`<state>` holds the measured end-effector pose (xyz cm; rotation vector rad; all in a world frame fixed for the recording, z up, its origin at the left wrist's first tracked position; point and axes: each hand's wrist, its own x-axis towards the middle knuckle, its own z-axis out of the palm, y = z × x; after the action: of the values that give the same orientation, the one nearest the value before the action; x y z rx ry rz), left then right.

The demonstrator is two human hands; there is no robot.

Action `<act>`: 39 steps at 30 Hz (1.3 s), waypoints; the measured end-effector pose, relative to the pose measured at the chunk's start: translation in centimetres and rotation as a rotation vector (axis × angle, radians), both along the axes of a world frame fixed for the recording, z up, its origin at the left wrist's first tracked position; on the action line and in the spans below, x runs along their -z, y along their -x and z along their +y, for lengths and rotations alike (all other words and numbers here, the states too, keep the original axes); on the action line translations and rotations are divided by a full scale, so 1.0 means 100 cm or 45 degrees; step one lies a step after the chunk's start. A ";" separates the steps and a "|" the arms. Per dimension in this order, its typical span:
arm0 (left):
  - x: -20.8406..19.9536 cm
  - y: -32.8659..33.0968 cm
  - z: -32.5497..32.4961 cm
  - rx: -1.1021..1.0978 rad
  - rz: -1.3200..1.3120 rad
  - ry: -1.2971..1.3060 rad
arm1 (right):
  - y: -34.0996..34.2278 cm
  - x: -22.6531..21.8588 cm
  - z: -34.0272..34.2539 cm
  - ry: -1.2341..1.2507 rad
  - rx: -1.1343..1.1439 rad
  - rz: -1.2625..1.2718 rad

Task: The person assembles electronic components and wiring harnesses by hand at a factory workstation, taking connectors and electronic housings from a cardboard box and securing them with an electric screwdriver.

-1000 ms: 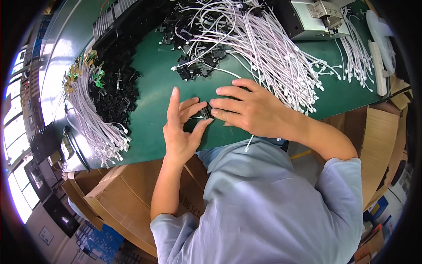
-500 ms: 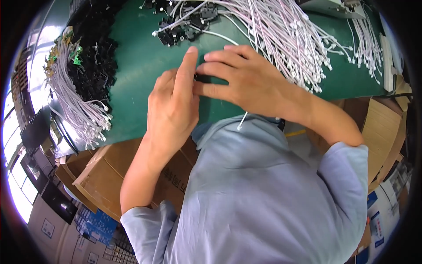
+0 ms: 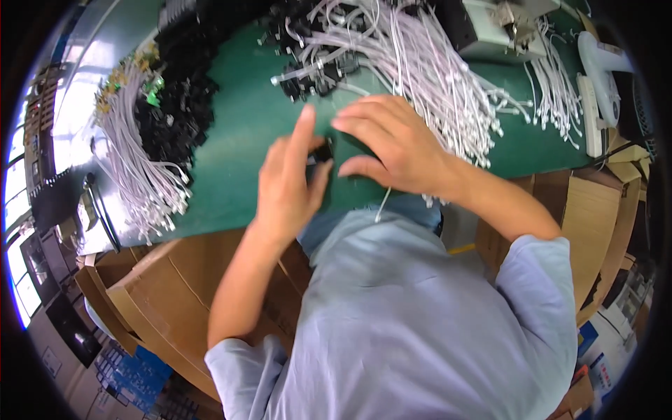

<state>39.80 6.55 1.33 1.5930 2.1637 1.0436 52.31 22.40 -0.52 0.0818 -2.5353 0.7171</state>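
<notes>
Over the middle of the green table (image 3: pixel 241 133), my left hand (image 3: pixel 283 178) grips a small black plastic part (image 3: pixel 321 152) between thumb and fingers, its index finger stretched away from me. My right hand (image 3: pixel 395 143) is just to the right of it, thumb and fingers parted with nothing visible between them. From under the right hand a thin white cable (image 3: pixel 383 204) runs toward me, past the table edge. Its upper length is hidden by the hand, so I cannot tell whether it joins the black part.
Beyond my hands lies a big heap of white cables (image 3: pixel 448 84) with black parts (image 3: pixel 308 82) at its left. Another cable bundle (image 3: pixel 133 154) and a black pile (image 3: pixel 178 105) are at the left. A metal-topped machine (image 3: pixel 500 31) stands at the far right. Cardboard boxes (image 3: pixel 175 290) sit below the edge.
My hands have drawn apart; before, their fingertips met. The black part now shows in my left hand. The whole view has shifted slightly.
</notes>
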 end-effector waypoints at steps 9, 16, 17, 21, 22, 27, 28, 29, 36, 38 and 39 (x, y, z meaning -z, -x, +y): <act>-0.007 -0.004 0.018 0.214 0.326 -0.393 | 0.000 -0.020 -0.004 0.724 0.160 -0.332; -0.080 0.074 0.171 -0.037 -0.098 -0.379 | -0.046 -0.021 0.012 0.627 -0.023 -0.105; -0.084 0.081 0.217 -0.216 -0.428 -0.375 | -0.048 -0.028 0.015 0.729 -0.049 -0.111; -0.007 0.185 0.377 -0.831 -0.721 0.044 | -0.052 -0.037 0.018 1.202 -0.160 -0.258; 0.007 0.218 0.398 -0.863 -1.038 0.148 | -0.056 -0.036 0.020 1.308 -0.222 -0.325; 0.015 0.211 0.468 -1.002 -1.162 -0.096 | -0.086 -0.019 0.037 1.659 -0.564 -0.066; 0.015 0.213 0.473 -0.862 -1.211 -0.259 | -0.088 -0.014 0.040 1.665 -0.560 -0.059; 0.017 0.210 0.472 -0.827 -1.246 -0.324 | -0.092 -0.010 0.040 1.879 -0.595 -0.003; -0.014 0.213 0.426 -0.624 -1.179 -0.586 | -0.097 -0.021 0.034 2.252 -0.809 0.285; -0.074 0.169 0.379 -0.514 -1.431 -0.658 | -0.105 -0.030 0.034 2.317 -0.680 0.279; -0.089 0.175 0.349 -0.570 -1.360 -0.675 | -0.105 -0.032 0.034 2.285 -0.664 0.228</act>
<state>22.33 41.48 10.23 0.3725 1.5124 2.0901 62.81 25.84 2.71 0.1520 -0.9050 2.6159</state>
